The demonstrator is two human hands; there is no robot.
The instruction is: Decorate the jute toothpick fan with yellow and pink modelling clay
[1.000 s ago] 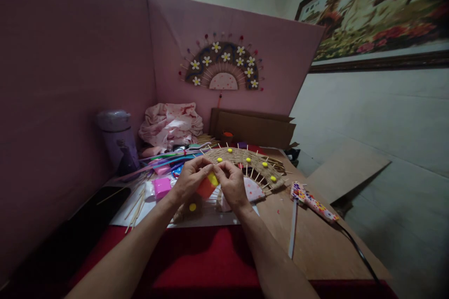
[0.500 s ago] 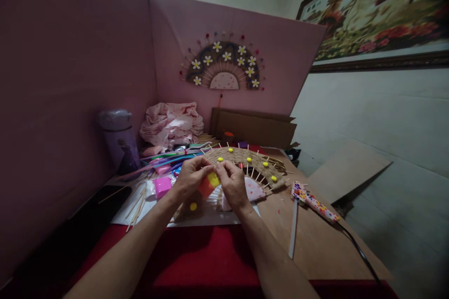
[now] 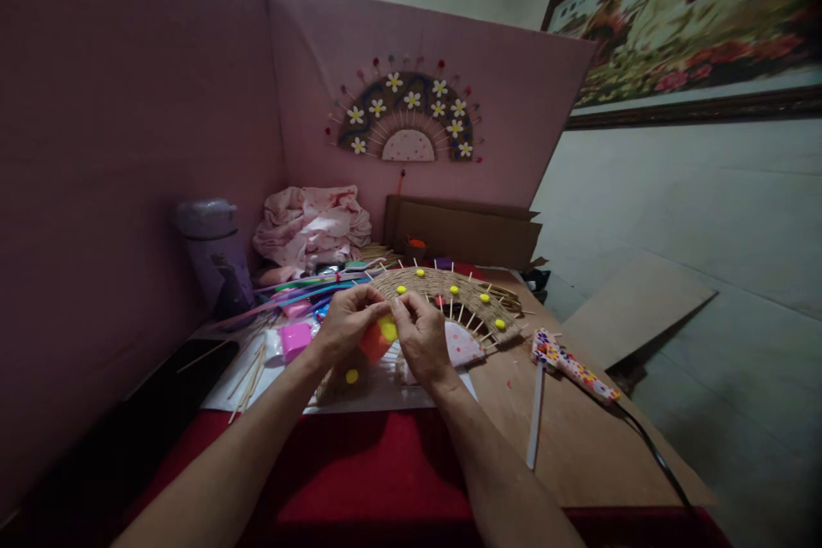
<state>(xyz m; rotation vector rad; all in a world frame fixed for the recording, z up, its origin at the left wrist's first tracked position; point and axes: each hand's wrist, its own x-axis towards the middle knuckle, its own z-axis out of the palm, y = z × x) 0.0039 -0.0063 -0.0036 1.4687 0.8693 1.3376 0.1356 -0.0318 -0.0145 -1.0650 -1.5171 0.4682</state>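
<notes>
Currently pinching nearly closed with left hand [image 3: 350, 323] and right hand [image 3: 420, 340], thumbs to forefingers, at top edge of yellow-and-orange packet [image 3: 387, 328]; cannot tell exact contact. Located just below pinch, above near part of twine-wrapped fan [image 3: 437, 281]. Best done with pinches close together, small even pulls. Avoid brushing yellow dots [image 3: 484, 298] on fan.

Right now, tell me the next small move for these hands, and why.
I'd probably pinch a small bit off the yellow material: the left hand and right hand come close together at its upper edge, and the fan just beyond carries spaced dots of similar yellow. Whether a bit is already loose between the hands is hidden.
</notes>
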